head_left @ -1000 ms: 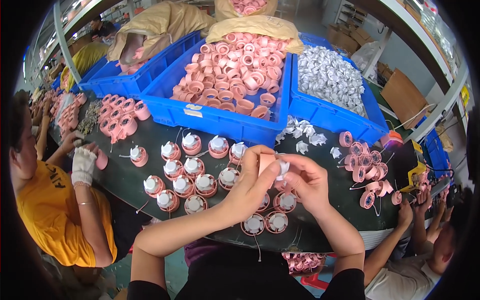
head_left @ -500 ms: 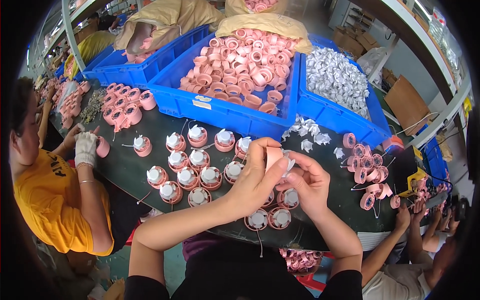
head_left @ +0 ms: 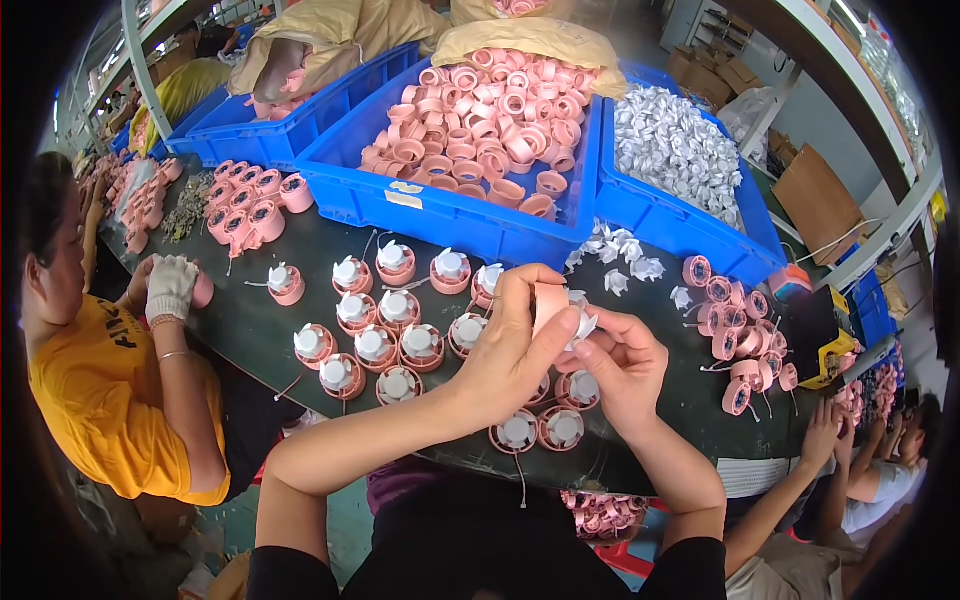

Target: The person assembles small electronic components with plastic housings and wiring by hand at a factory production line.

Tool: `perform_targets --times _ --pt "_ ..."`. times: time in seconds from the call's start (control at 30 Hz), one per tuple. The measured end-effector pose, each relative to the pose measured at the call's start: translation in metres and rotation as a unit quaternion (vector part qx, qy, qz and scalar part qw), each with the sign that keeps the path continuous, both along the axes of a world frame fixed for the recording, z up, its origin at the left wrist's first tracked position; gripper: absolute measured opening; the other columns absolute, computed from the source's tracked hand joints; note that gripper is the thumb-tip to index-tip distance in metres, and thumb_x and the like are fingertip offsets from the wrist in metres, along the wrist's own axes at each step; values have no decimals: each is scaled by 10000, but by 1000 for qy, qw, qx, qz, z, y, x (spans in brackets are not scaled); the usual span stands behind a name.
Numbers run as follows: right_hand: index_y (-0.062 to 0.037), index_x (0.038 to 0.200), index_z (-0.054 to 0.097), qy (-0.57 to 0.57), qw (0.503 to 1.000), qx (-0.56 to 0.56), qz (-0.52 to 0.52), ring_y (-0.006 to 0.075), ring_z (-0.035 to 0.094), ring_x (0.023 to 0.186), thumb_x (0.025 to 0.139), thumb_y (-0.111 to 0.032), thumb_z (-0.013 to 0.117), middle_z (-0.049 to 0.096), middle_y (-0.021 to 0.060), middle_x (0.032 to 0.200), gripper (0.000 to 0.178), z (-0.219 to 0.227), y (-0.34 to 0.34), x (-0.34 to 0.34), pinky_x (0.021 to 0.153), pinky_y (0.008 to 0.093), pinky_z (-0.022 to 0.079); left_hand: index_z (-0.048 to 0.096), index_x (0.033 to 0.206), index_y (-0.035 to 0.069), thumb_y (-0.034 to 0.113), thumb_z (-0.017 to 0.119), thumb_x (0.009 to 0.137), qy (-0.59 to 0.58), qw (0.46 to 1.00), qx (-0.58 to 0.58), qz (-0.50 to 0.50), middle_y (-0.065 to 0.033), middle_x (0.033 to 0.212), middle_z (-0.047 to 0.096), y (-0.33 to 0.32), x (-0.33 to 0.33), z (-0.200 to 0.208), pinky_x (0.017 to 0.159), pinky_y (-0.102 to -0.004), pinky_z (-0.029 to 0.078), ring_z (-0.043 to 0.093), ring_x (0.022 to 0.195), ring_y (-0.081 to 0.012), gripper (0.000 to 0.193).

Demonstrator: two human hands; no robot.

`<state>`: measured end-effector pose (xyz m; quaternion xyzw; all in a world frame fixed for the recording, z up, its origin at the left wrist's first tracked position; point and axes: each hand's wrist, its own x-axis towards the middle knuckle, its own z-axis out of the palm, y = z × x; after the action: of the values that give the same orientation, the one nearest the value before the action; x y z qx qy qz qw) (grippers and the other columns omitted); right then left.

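Observation:
In front of my chest my left hand (head_left: 505,350) grips a pink ring-shaped housing (head_left: 547,303), its fingers and thumb closed round the sides. The fingertips of my right hand (head_left: 628,368) pinch a white bladed fan wheel (head_left: 584,322) against the open face of that housing. My fingers partly hide both parts, so how far the wheel sits inside cannot be seen. Below and left of my hands stand several pink housings with white fan wheels (head_left: 422,345) on the dark green table (head_left: 250,330), some with thin cables.
A blue bin (head_left: 440,215) of pink rings stands ahead; a blue bin (head_left: 690,240) of white fan wheels stands to its right. Loose wheels (head_left: 620,245) lie before them. Pink housings with cables (head_left: 735,320) lie at the right. A gloved co-worker (head_left: 120,400) sits left; others work right.
My hands stay in nearly the same place, with the right fingers shifted slightly on the wheel. The left co-worker's gloved hand has moved slightly. At the right, another person's hands have shifted.

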<state>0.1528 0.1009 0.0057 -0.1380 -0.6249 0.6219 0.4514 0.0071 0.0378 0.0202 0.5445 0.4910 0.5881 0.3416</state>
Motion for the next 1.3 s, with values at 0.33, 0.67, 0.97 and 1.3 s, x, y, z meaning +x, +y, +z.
perform_targets --times 0.33,0.67,0.97,1.3 --pt "16 1190 556 -15 999 34 -15 203 660 850 871 40 567 599 170 1124 320 -5 -4 0 710 302 576 297 1228 10 320 417 975 -38 999 5 0 -159 1073 462 1 4 -4 878 -329 388 482 988 -209 418" --pt "6 1272 494 -54 994 85 -48 188 650 879 907 5 521 553 160 1241 367 4 -18 -8 721 304 577 296 1228 32 265 372 989 -99 993 51 50 -123 1052 457 -4 14 -2 815 -290 387 451 918 -148 342" --pt "-2 1308 457 -38 977 183 -104 107 625 821 935 -43 492 562 151 1239 377 10 -20 -16 646 241 557 283 1222 37 231 349 986 -103 987 90 79 -134 1068 428 -1 21 4 745 -279 408 458 869 -139 313" --pt "-13 1313 459 -60 980 157 -103 118 647 709 917 -2 498 519 189 1284 398 2 -18 -18 570 235 542 366 1159 33 277 313 987 -25 993 66 94 -86 1064 428 9 12 0 802 -257 400 460 918 -124 303"
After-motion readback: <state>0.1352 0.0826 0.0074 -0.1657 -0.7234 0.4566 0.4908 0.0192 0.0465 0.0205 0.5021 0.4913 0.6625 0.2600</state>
